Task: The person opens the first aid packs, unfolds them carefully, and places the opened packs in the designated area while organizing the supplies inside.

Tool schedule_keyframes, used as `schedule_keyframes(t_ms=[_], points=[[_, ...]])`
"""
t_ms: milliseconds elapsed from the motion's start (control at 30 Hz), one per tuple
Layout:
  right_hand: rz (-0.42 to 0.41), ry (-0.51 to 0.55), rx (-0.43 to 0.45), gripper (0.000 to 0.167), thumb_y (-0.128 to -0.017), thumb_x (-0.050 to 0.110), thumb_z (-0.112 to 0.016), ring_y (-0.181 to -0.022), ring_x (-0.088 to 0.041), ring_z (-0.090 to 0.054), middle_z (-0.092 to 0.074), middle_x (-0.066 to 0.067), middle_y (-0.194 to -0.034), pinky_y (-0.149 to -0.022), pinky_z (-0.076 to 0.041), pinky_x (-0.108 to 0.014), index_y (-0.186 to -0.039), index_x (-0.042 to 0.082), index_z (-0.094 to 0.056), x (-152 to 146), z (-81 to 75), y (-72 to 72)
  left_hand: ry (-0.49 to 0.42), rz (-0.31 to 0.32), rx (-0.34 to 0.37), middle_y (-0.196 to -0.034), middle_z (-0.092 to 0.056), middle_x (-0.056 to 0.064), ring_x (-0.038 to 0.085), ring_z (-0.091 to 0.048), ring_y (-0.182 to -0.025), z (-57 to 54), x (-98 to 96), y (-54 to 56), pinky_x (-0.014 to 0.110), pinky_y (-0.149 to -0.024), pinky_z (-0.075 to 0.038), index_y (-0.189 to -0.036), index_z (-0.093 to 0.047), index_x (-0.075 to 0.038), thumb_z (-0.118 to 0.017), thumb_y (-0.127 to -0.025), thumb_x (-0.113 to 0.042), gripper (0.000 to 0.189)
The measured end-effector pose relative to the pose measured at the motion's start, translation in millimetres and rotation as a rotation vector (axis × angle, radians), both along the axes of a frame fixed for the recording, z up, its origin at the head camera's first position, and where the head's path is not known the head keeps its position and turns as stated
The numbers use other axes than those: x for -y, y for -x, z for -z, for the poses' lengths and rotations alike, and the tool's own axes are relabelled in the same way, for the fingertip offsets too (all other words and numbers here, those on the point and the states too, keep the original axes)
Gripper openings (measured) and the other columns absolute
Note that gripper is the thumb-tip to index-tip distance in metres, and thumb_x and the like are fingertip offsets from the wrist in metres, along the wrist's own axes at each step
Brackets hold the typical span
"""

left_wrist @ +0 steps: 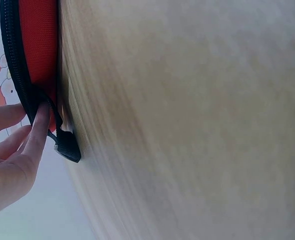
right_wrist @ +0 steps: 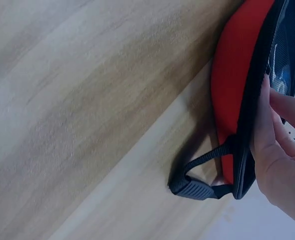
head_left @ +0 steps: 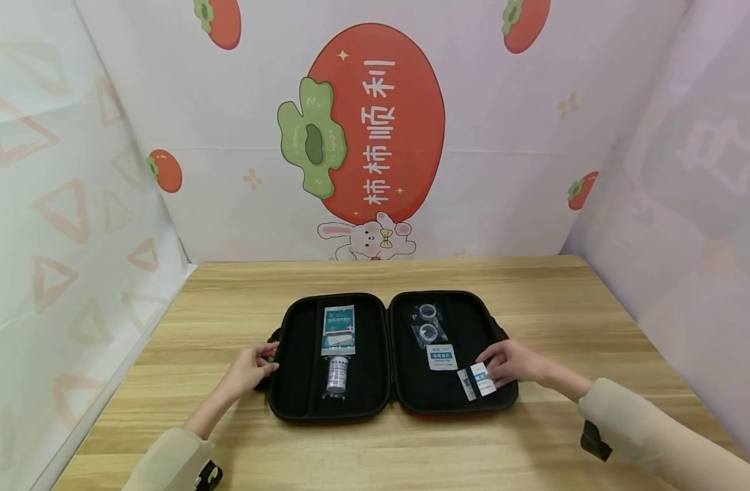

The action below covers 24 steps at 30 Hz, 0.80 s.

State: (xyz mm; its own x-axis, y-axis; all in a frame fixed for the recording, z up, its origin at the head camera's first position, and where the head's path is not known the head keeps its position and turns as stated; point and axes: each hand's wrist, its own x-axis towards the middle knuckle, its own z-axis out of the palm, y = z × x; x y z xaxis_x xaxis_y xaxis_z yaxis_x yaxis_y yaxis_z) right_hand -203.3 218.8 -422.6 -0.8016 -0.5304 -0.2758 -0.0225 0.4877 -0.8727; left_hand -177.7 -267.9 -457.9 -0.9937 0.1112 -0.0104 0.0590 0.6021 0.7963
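Note:
An open zip case (head_left: 375, 412), black inside and red outside, lies on the table with its two halves spread flat. At its left edge my left hand (head_left: 252, 368) grips the rim beside the handle (left_wrist: 67, 145). Over the right half, my right hand (head_left: 506, 363) pinches a small white-and-blue sachet (head_left: 483, 379) near the front right corner. A narrow pale packet (head_left: 466, 384) lies just left of that sachet. Behind them are a flat white-and-blue sachet (head_left: 442, 357) and two clear-wrapped tape rolls (head_left: 427, 333). In the right wrist view, the case rim hides the fingertips.
In the case's left half lie a teal-and-white packet (head_left: 339, 330) and a wrapped white bandage roll (head_left: 337, 375). A second handle (right_wrist: 192, 187) sticks out from the right side. Wooden tabletop (head_left: 375, 453) surrounds the case, with printed cloth (head_left: 504, 204) behind and at both sides.

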Motion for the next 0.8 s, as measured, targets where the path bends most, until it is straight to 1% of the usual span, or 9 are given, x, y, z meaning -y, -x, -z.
schedule_keyframes(t_ms=[200, 367, 467, 533, 633, 800], points=[[0.016, 0.041, 0.041, 0.027, -0.078, -0.011, -0.053, -0.065, -0.015, -0.059, -0.062, -0.011, -0.073, -0.061, -0.053, -0.034, -0.102, -0.021, -0.049, 7, 8.3, -0.7, 0.007, -0.006, -0.006, -0.1, -0.055, 0.023, 0.017, -0.056, -0.07, -0.6, -1.3, -0.4, 0.024, -0.056, -0.047, -0.12, -0.045, 0.013, -0.056, -0.08, 0.008, 0.042], [0.037, 0.073, 0.08, 0.028, -0.079, -0.013, -0.05, -0.064, -0.014, -0.058, -0.06, -0.008, -0.072, -0.062, -0.053, -0.036, -0.104, -0.024, -0.044, 12, 12.6, -2.5, 0.01, -0.012, -0.008, -0.099, -0.056, 0.022, 0.016, -0.056, -0.069, -0.3, -2.0, -0.4, 0.023, -0.055, -0.046, -0.12, -0.046, 0.013, -0.056, -0.079, 0.007, 0.042], [0.051, 0.068, 0.086, 0.03, -0.079, -0.013, -0.05, -0.065, -0.014, -0.058, -0.061, -0.009, -0.075, -0.063, -0.052, -0.036, -0.105, -0.024, -0.043, 16, 13.7, -3.4, 0.004, -0.011, -0.011, -0.098, -0.056, 0.022, 0.018, -0.056, -0.069, -0.2, -1.8, -0.8, 0.024, -0.055, -0.046, -0.12, -0.046, 0.014, -0.057, -0.08, 0.008, 0.042], [0.063, 0.05, 0.083, 0.03, -0.079, -0.012, -0.051, -0.067, -0.014, -0.058, -0.061, -0.01, -0.078, -0.063, -0.052, -0.036, -0.106, -0.024, -0.043, 18, 14.2, -3.9, 0.0, -0.003, -0.012, -0.099, -0.056, 0.023, 0.019, -0.057, -0.07, -0.3, -1.6, -1.3, 0.024, -0.056, -0.047, -0.12, -0.045, 0.015, -0.056, -0.08, 0.008, 0.042], [0.078, 0.022, 0.078, 0.03, -0.079, -0.011, -0.051, -0.069, -0.015, -0.058, -0.062, -0.012, -0.081, -0.063, -0.052, -0.035, -0.105, -0.022, -0.044, 21, 16.0, -4.7, -0.008, -0.009, -0.001, -0.1, -0.055, 0.023, 0.019, -0.057, -0.071, -0.1, -1.5, -1.5, 0.025, -0.057, -0.047, -0.12, -0.045, 0.014, -0.056, -0.08, 0.008, 0.042], [0.096, 0.008, 0.063, 0.029, -0.078, -0.011, -0.052, -0.07, -0.014, -0.057, -0.062, -0.012, -0.083, -0.061, -0.052, -0.034, -0.104, -0.021, -0.044, 24, 20.6, -5.4, -0.005, -0.005, 0.001, -0.101, -0.055, 0.023, 0.019, -0.057, -0.071, 1.3, -0.3, -0.6, 0.025, -0.057, -0.047, -0.121, -0.044, 0.013, -0.055, -0.08, 0.008, 0.043]])
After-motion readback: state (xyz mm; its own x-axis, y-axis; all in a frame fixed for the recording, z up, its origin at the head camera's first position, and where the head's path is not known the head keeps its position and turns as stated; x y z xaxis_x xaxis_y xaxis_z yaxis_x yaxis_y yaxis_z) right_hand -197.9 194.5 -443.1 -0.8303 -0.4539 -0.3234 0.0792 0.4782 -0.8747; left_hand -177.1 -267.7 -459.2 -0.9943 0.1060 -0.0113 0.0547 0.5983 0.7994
